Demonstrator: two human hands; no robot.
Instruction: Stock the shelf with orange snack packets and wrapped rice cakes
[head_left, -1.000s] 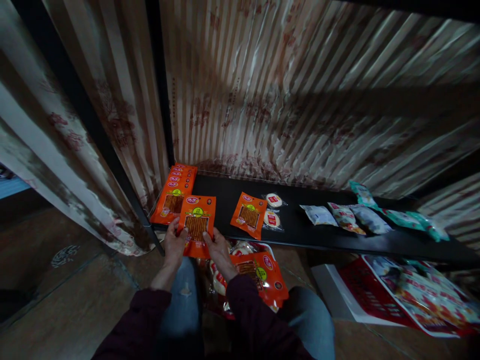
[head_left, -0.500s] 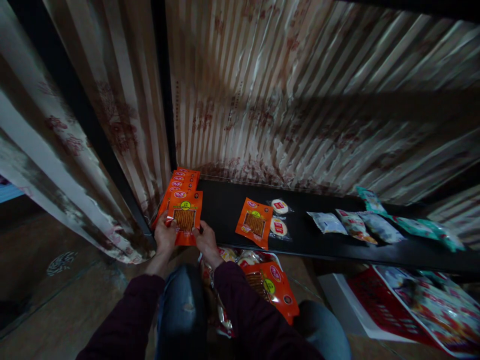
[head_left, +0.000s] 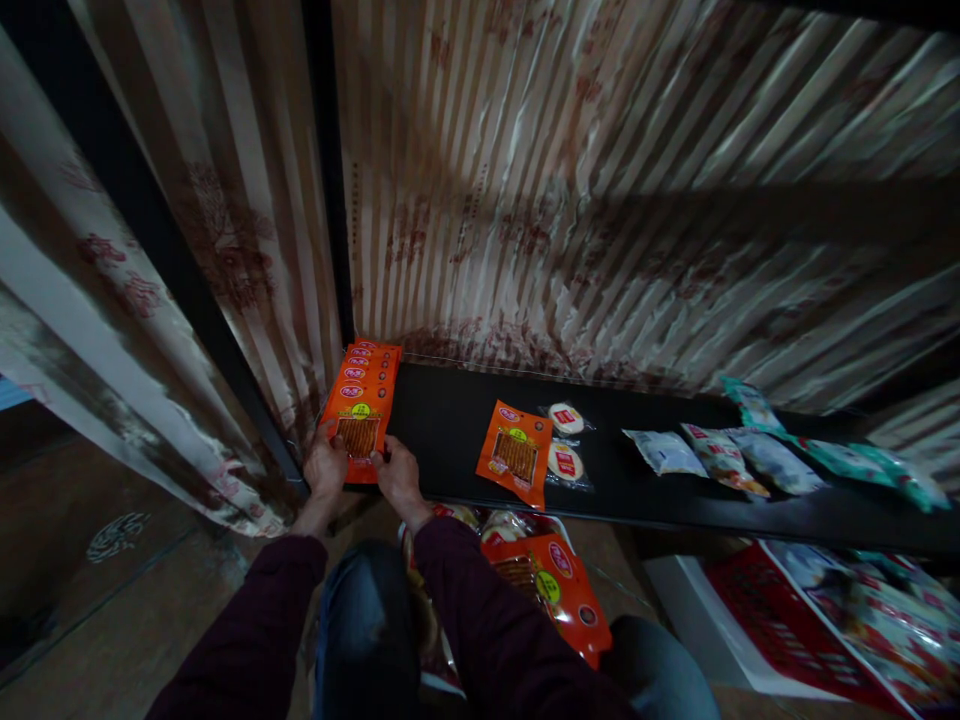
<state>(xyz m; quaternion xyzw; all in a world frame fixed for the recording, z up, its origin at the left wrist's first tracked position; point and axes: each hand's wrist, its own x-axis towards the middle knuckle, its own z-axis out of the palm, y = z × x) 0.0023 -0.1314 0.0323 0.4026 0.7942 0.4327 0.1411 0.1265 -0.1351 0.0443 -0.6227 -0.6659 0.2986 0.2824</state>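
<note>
An orange snack packet (head_left: 358,432) with a clear window lies at the front of an overlapping row of matching packets (head_left: 371,362), at the left end of the black shelf (head_left: 442,440). My left hand (head_left: 325,466) pinches its lower left edge. On the lower right edge are the fingers of my right hand (head_left: 397,474), with the thumb near the packet's front. Farther right, a single orange packet (head_left: 515,452) lies at a slant beside two round wrapped cakes (head_left: 565,461).
Several small white and green bags (head_left: 665,453) lie along the shelf's right part. Beneath the shelf, a container between my knees holds another orange packet (head_left: 559,585), and a red and white box (head_left: 780,620) of bags stands at right. Patterned curtains (head_left: 525,200) hang behind.
The held packet has moved back and down onto the overlapping row, now in line with the others. Both hands have moved with it. The view has shifted slightly.
</note>
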